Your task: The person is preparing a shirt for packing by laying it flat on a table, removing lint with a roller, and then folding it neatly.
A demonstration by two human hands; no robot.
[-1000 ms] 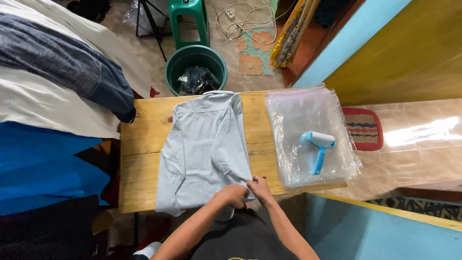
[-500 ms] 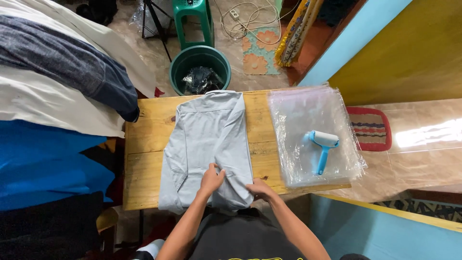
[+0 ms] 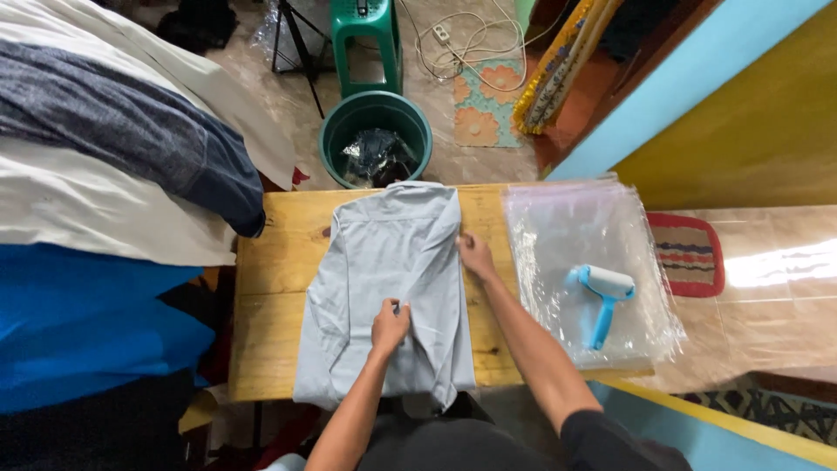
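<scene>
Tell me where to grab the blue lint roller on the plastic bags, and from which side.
Take the lint roller by its blue handle, coming from the near table edge. The handle points toward the person, bare and free, while the white roller head lies at the far end on the clear plastic bags.

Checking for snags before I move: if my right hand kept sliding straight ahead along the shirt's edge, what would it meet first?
Probably nothing on the table: the right hand points along the grey shirt edge toward the far rim. Beyond and below sits the green bucket.

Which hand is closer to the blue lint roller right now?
Right. The right hand rests on the shirt's right edge, nearer the lint roller; the left hand presses mid-shirt, farther away.
</scene>
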